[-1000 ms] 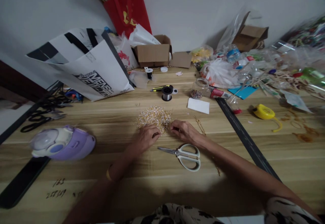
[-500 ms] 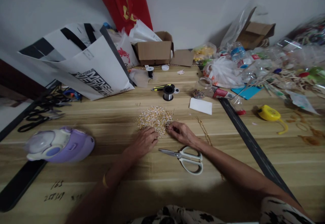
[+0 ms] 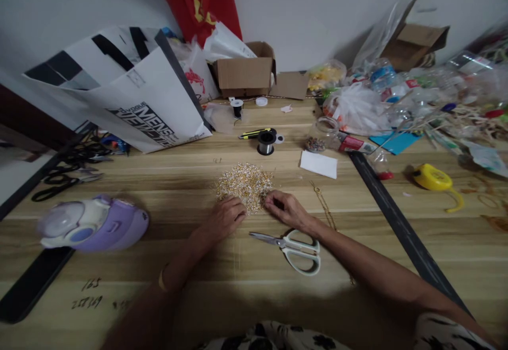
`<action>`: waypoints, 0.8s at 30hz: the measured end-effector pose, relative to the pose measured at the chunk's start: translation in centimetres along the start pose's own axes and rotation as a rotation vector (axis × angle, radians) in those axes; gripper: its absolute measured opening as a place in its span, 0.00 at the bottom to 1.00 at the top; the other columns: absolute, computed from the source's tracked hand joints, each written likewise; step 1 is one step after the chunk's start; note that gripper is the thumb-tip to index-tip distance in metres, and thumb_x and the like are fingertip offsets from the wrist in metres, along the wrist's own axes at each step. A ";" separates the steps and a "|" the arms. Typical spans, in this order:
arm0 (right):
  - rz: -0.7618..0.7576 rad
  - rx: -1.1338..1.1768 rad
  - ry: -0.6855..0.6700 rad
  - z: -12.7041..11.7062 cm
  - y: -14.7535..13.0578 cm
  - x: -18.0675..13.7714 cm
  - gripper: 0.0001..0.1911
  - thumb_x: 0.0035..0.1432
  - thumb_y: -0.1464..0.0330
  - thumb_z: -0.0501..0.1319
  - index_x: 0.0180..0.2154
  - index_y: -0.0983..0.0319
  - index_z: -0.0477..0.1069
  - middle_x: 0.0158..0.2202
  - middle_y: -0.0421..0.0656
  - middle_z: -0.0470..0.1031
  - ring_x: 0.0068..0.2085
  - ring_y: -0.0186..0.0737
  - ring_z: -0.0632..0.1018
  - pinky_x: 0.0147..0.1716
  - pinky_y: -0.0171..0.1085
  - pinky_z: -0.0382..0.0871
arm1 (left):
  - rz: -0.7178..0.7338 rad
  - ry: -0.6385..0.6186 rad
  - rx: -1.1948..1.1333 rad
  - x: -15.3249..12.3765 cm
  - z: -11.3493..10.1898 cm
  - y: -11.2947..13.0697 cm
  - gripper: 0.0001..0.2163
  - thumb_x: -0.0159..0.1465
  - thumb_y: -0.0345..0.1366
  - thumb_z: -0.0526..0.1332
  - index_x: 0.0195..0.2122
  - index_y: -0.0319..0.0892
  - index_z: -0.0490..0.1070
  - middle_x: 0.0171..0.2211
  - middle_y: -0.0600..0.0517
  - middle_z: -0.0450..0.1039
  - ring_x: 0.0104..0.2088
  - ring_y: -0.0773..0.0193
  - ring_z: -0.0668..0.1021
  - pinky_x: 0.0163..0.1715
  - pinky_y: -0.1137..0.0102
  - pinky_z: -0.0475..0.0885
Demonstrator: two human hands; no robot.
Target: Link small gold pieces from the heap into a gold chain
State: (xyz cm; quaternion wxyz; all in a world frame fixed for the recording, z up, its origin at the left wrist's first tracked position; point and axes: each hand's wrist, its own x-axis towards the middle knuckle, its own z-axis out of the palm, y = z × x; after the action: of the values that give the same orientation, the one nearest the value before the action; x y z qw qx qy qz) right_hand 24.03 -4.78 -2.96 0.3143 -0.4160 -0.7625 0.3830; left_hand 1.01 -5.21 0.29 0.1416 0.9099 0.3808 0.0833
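A pile of small gold and silver glittering pieces, perhaps beads, [image 3: 246,181] lies on the wooden table. At its near left edge rests my left hand [image 3: 228,215], fingers bent together by the pile; whatever they hold is too small to make out. My right hand [image 3: 286,207] touches the pile's right edge with thumb and forefinger pinched, and I cannot see what is between them. Scissors with white handles [image 3: 293,249] lie partly spread just below the hands. A thin gold chain [image 3: 325,204] runs beside and beneath my right forearm.
Behind the pile stand a wire spool [image 3: 266,144], a yellow-black cutter [image 3: 256,134], a folded white paper [image 3: 318,164] and a jar of beads [image 3: 320,134]. A purple bottle [image 3: 107,224] lies at left, a yellow tape measure [image 3: 432,177] at right. Bags and boxes line the wall.
The camera view has shifted slightly, so most things sit a little differently in the picture. Both hands stay at the pile's edges with hardly any visible movement.
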 end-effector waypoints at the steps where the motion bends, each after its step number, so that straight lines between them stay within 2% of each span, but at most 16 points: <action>1: 0.006 0.007 -0.004 0.0 0.0 0.0 0.06 0.59 0.68 0.56 0.30 0.63 0.65 0.25 0.38 0.66 0.26 0.31 0.65 0.26 0.30 0.57 | 0.003 0.008 0.007 0.0 0.1 0.0 0.08 0.64 0.31 0.54 0.30 0.39 0.69 0.32 0.50 0.71 0.36 0.63 0.71 0.40 0.68 0.65; 9: 0.036 0.068 -0.012 0.2 0.5 0.1 0.08 0.59 0.66 0.56 0.29 0.63 0.65 0.25 0.38 0.66 0.26 0.31 0.64 0.26 0.30 0.56 | 0.002 0.138 -0.024 0.1 1.2 -0.5 0.08 0.65 0.32 0.53 0.32 0.40 0.70 0.32 0.50 0.70 0.37 0.63 0.70 0.40 0.68 0.66; 17: 0.034 0.072 -0.023 0.2 0.6 0.1 0.07 0.59 0.67 0.55 0.29 0.63 0.64 0.24 0.37 0.64 0.26 0.31 0.64 0.26 0.30 0.56 | 0.039 0.136 -0.064 0.2 0.6 -0.3 0.06 0.63 0.30 0.55 0.33 0.40 0.71 0.33 0.49 0.70 0.37 0.63 0.70 0.40 0.68 0.66; 21: 0.028 0.063 -0.033 0.2 0.6 0.1 0.07 0.59 0.68 0.55 0.29 0.63 0.64 0.24 0.37 0.64 0.26 0.31 0.63 0.26 0.30 0.56 | 0.081 0.114 -0.099 0.2 0.6 -0.1 0.05 0.63 0.33 0.57 0.31 0.40 0.71 0.31 0.51 0.70 0.36 0.64 0.70 0.39 0.69 0.66; 24: 0.017 0.063 -0.036 0.2 0.6 0.1 0.07 0.59 0.68 0.55 0.29 0.63 0.64 0.24 0.37 0.64 0.25 0.31 0.63 0.26 0.30 0.56 | 0.064 0.074 -0.036 0.1 0.5 0.5 0.07 0.62 0.36 0.59 0.28 0.40 0.69 0.30 0.51 0.70 0.36 0.63 0.70 0.38 0.68 0.65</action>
State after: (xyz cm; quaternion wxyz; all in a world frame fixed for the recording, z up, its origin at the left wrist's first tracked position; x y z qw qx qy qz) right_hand 24.10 -4.54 -3.53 0.3104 -0.4054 -0.7520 0.4168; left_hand 1.54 -5.51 -0.02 0.1409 0.9153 0.3548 0.1284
